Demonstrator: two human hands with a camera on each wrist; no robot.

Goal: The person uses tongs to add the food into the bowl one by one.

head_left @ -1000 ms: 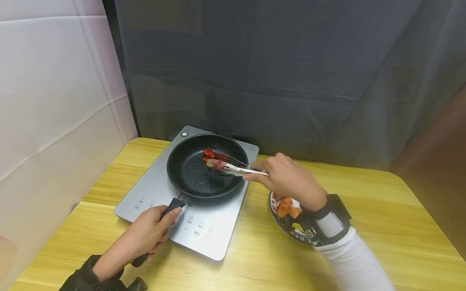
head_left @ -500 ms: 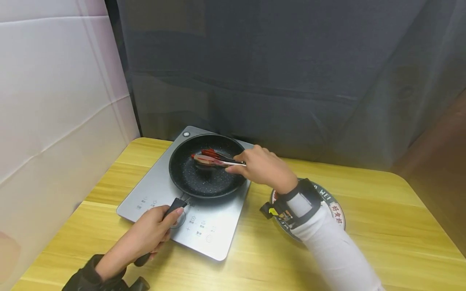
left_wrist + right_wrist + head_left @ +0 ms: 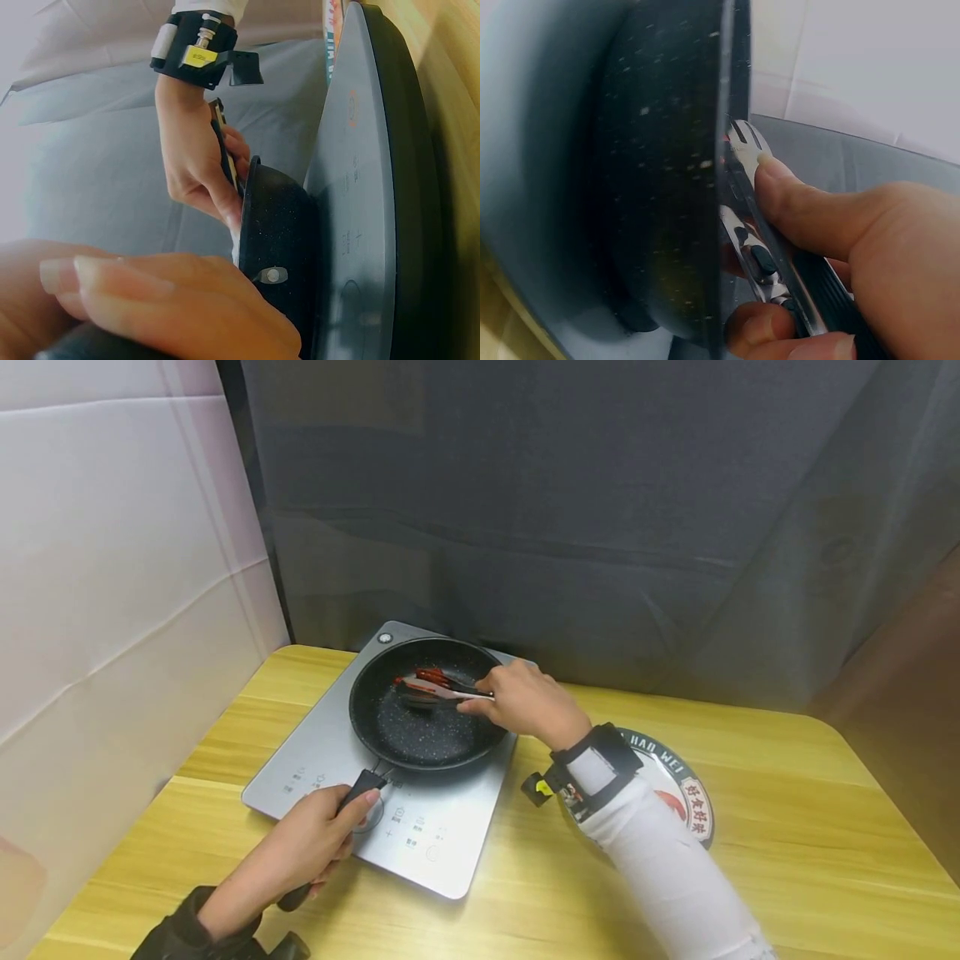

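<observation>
My left hand (image 3: 318,835) grips the black handle (image 3: 367,783) of a speckled black frying pan (image 3: 427,739), which sits on a silver induction cooktop (image 3: 442,852). Over the pan's right rim, my right hand (image 3: 525,702) holds metal tongs (image 3: 442,687), their tips down in the pan around dark red food (image 3: 433,676). Whether the tips grip the food is hard to tell. In the right wrist view the thumb presses along the tongs (image 3: 772,247) and the fingers curl under them; the pan's wall (image 3: 660,172) hides the tips.
A round plate (image 3: 701,810) with lettering on its rim stands right of the cooktop, partly covered by my right forearm; a piece of reddish food (image 3: 672,804) shows on it. A dark curtain (image 3: 562,527) hangs behind the wooden table (image 3: 787,827), a white one (image 3: 127,552) on the left.
My right hand has moved left and farther over the pan, bringing the tongs' tips left with it. The forearm now covers another part of the plate. My left hand keeps its grip on the handle.
</observation>
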